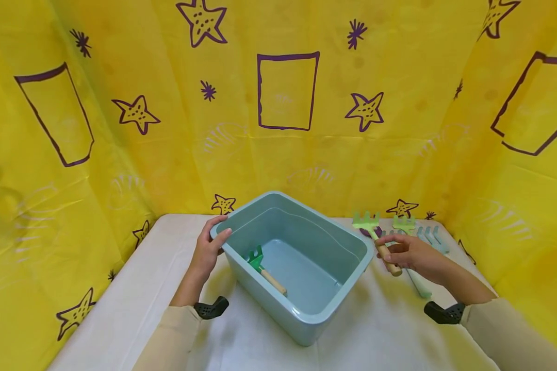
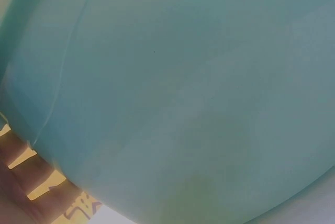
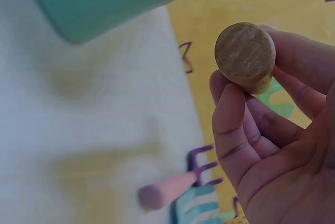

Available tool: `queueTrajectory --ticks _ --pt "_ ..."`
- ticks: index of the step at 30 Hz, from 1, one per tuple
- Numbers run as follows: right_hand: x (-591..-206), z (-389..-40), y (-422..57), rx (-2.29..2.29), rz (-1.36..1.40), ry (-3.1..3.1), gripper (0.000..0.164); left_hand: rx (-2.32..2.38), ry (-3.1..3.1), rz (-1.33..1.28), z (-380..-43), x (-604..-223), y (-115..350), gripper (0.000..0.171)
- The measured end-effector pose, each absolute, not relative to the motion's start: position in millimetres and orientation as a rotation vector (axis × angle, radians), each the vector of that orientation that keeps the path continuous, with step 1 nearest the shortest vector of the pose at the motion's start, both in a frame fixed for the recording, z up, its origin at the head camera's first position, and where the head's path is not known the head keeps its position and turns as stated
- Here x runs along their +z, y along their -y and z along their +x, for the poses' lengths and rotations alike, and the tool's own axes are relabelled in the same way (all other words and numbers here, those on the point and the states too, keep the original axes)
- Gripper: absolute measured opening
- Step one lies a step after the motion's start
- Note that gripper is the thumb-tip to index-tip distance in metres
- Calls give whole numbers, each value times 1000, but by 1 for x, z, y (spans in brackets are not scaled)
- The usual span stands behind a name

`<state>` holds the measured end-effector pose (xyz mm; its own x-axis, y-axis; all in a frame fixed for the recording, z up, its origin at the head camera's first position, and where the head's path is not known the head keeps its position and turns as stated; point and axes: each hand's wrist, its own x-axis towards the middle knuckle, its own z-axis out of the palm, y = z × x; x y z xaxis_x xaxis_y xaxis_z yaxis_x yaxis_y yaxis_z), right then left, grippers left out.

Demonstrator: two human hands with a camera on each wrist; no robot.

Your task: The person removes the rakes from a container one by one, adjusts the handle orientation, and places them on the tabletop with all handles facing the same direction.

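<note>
A grey-blue plastic bin stands at an angle on the table. My left hand grips its left corner, thumb over the rim. Inside the bin lies a green toy hand rake with a wooden handle, against the near left wall. To the right of the bin, my right hand pinches the wooden handle of a light green toy hand rake, tines pointing up and away. The handle's round end faces the camera in the right wrist view. The bin's pale wall fills most of the left wrist view.
Behind and below my right hand lie several more rakes: a yellow-green one, a pale teal one and a purple one with a pink handle. A pale green handle lies nearer. Yellow patterned cloth encloses the white table.
</note>
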<state>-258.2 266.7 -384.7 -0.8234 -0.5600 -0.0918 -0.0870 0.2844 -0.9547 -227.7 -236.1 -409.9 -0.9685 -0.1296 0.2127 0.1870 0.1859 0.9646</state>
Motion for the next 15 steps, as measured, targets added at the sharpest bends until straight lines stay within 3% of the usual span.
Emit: queueTrajectory --ticks 15 --pt "-437 -222 -286 -1552 -405 -1989 44 -1888 2210 -58 -227 -408 236 47"
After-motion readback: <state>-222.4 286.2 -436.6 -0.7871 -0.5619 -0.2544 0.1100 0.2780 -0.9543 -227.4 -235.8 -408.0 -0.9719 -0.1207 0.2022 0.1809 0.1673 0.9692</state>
